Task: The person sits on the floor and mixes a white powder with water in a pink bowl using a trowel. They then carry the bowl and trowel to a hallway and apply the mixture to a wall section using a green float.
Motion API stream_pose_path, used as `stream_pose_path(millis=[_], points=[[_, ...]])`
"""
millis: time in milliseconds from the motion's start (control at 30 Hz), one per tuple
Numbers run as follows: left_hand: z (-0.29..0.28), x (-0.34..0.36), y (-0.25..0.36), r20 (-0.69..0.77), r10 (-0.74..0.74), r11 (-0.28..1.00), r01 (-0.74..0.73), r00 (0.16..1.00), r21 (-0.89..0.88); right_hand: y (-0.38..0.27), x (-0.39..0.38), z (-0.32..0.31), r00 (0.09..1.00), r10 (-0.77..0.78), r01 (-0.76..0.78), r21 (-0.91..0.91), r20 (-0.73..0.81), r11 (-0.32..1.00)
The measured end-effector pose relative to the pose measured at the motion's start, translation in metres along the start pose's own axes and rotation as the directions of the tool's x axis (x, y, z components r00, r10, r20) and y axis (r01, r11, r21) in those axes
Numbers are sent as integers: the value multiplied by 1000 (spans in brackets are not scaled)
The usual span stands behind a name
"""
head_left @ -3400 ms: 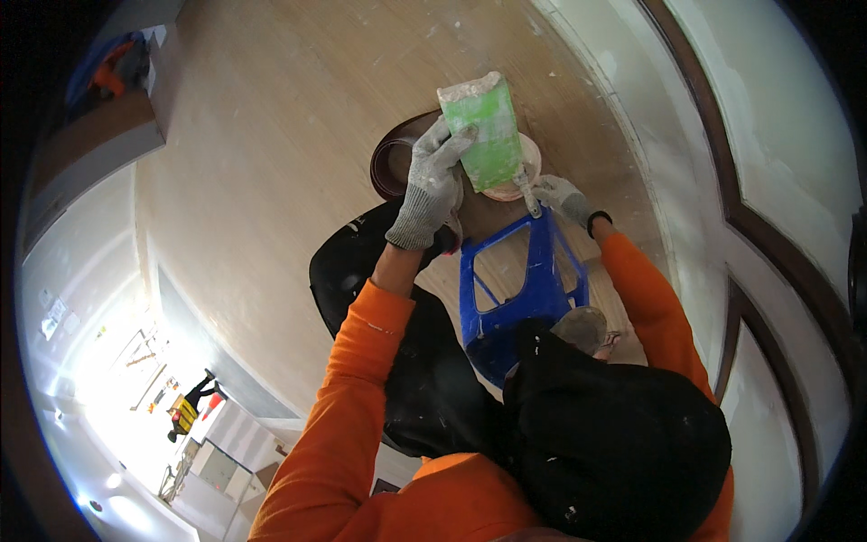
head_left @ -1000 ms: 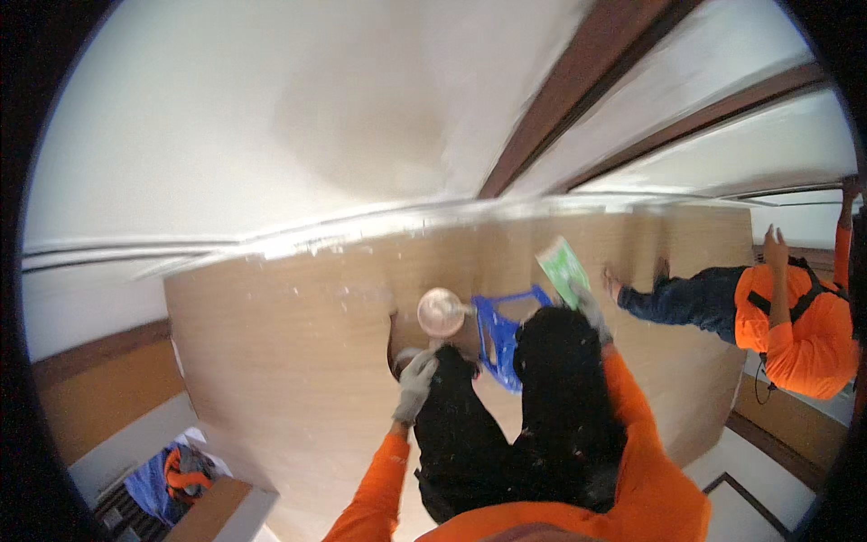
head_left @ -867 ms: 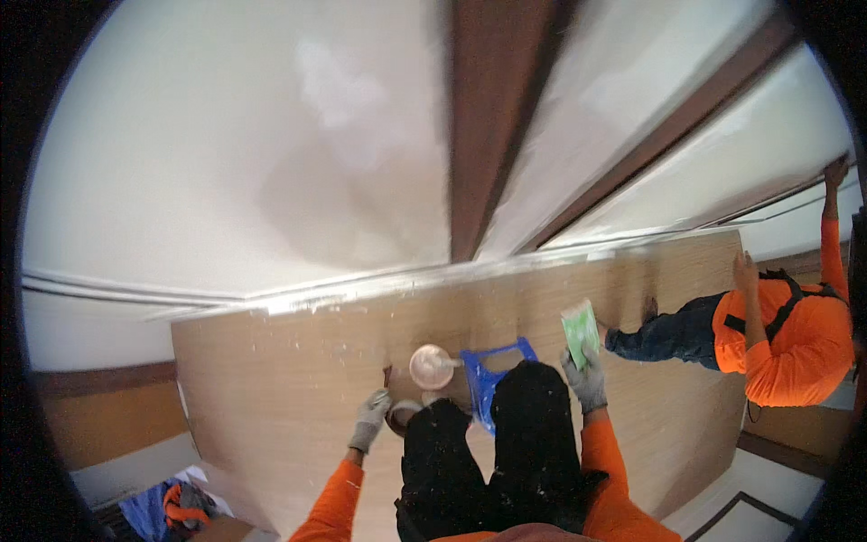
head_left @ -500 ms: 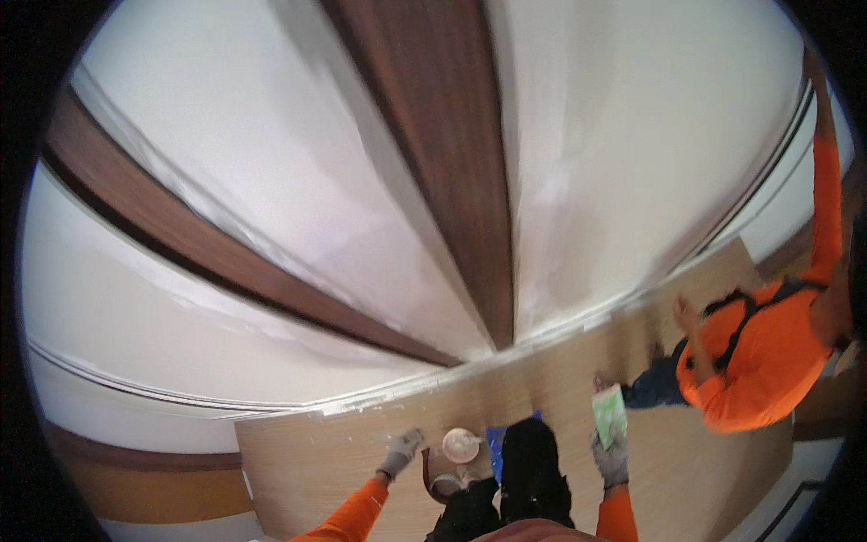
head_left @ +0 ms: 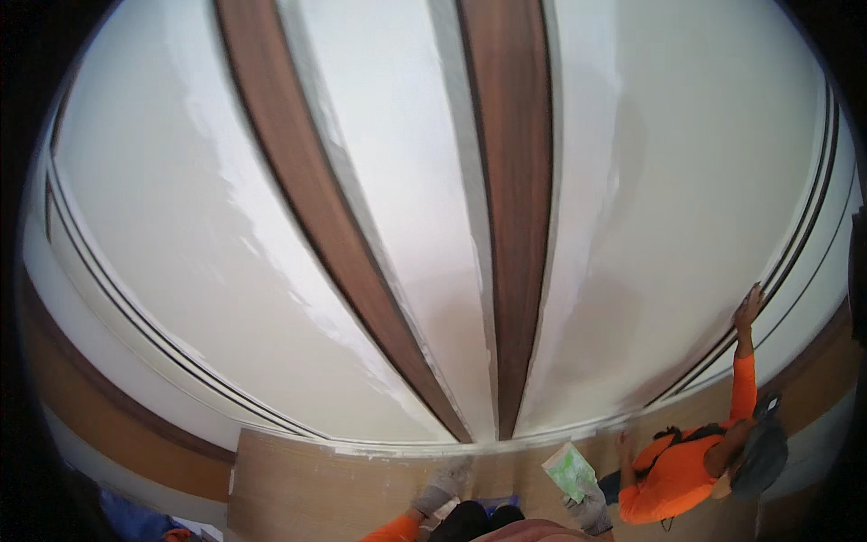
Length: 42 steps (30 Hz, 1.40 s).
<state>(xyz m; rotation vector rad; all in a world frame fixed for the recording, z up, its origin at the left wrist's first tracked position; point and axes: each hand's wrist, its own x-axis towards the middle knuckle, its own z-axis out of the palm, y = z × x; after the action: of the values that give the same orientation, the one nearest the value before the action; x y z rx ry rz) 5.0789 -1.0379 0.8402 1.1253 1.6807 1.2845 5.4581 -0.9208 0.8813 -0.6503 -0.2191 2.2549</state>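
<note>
My right hand (head_left: 591, 511), in a pale grey work glove, is closed round the lower end of a flat green-and-white piece (head_left: 569, 471). Its exact kind I cannot make out; it tilts up toward the wall. To the left, my left hand (head_left: 440, 489) in a matching glove is held out over the wooden board, close to the foot of the wall. Its fingers are smeared, so their pose is unclear. Ahead stands a whitish wall panel (head_left: 415, 217) with uneven white patches along two dark brown wooden strips (head_left: 517, 226).
A co-worker (head_left: 677, 479) in an orange top is at the right, one arm raised to the wall's edge trim. Under me is a wooden board (head_left: 307, 479). A blue item (head_left: 497, 502) lies by my knees, and blue cloth (head_left: 135, 518) shows at the lower left.
My view has tilted up, showing more wall. Both gloved hands appear lower in the picture, the right still holding the green-and-white piece. The bowl by my knees no longer shows clearly.
</note>
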Motion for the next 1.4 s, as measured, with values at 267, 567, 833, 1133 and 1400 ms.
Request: stream_pose_path(millis=[267, 567, 833, 1133, 1400], points=[[-138, 87, 396, -256, 760, 619, -545, 597, 566, -119, -48, 250, 931, -240, 361, -591, 276, 721], [-268, 106, 713, -27, 1000, 24, -458, 1, 889, -236, -126, 556, 553, -469, 714, -682, 689, -159], [-322, 149, 876, 81, 973, -118, -166, -217, 979, -257, -205, 795, -54, -300, 683, -184, 952, -707], [-310, 175, 891, 139, 975, -158, -102, -174, 982, -346, -213, 994, -256, 475, -507, 301, 842, -808], [-317, 171, 886, 103, 973, -135, -146, -208, 980, -309, -216, 1054, -351, -37, 27, -30, 936, -999]])
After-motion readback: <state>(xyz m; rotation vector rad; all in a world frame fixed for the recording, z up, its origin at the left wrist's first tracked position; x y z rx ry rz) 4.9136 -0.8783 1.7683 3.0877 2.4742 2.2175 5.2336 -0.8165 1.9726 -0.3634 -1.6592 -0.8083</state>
